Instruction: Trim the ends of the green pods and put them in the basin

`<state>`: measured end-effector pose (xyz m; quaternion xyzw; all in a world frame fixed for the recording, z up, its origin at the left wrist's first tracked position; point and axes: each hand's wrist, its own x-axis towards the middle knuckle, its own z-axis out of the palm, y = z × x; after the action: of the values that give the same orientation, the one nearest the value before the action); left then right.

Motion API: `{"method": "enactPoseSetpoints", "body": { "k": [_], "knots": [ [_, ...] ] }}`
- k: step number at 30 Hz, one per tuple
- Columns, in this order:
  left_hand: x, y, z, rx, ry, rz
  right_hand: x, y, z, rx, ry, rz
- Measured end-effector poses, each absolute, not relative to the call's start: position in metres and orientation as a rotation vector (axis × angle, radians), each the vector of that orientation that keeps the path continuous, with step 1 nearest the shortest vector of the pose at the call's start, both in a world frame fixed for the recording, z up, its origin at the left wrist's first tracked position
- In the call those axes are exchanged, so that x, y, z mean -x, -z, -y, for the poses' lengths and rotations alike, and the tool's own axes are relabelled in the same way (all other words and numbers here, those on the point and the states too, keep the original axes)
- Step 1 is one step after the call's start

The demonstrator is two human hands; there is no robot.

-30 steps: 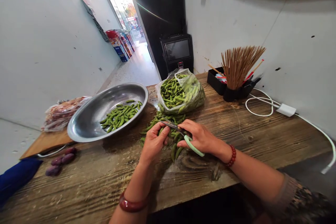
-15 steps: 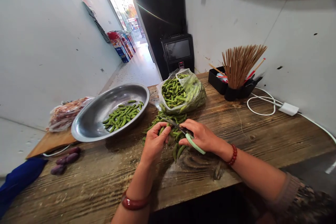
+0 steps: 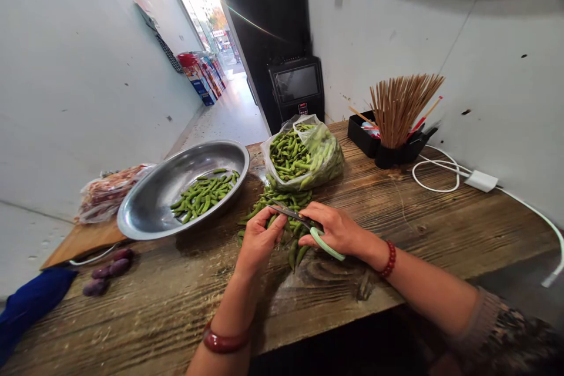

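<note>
My right hand (image 3: 332, 228) grips a pair of scissors (image 3: 324, 242) with light green handles. Their dark blades point left, reaching the fingertips of my left hand (image 3: 261, 238). Those fingers are pinched round a green soybean pod, mostly hidden by thumb and blades. Under and around both hands lies a loose pile of soybean pods (image 3: 294, 251) on the wooden table (image 3: 185, 317). Just behind the pile stands a clear plastic bag (image 3: 330, 155) full of pods. To the left, a wide steel basin (image 3: 145, 200) holds more pods (image 3: 205, 194).
Left of the basin, a plastic-wrapped pack (image 3: 108, 191) rests on a wooden board (image 3: 83, 241). Several purple-red tubers (image 3: 110, 269) lie near a blue cloth (image 3: 37, 299). At back right stand a holder of wooden sticks (image 3: 399, 117) and a white cable with an adapter (image 3: 482, 181).
The scissor blades have tilted slightly at my left fingertips, and the pod there shows less. Both hands stay in nearly the same place; the view has shifted slightly.
</note>
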<state>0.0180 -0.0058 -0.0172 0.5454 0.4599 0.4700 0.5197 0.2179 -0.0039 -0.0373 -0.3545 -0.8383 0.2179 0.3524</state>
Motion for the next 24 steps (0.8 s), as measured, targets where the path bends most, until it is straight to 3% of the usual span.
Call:
{"method": "enactPoseSetpoints", "body": {
  "k": [13, 24],
  "knots": [
    [-0.0157, 0.0072, 0.0015, -0.823, -1.339, -0.962, -0.2174, 0.036, 0.0026, 0.948, -0.612, 2.063],
    [-0.0202, 0.0072, 0.0025, -0.794, -1.293, -0.931, -0.2165, 0.0373, 0.0055, 0.936, -0.623, 2.114]
  ]
}}
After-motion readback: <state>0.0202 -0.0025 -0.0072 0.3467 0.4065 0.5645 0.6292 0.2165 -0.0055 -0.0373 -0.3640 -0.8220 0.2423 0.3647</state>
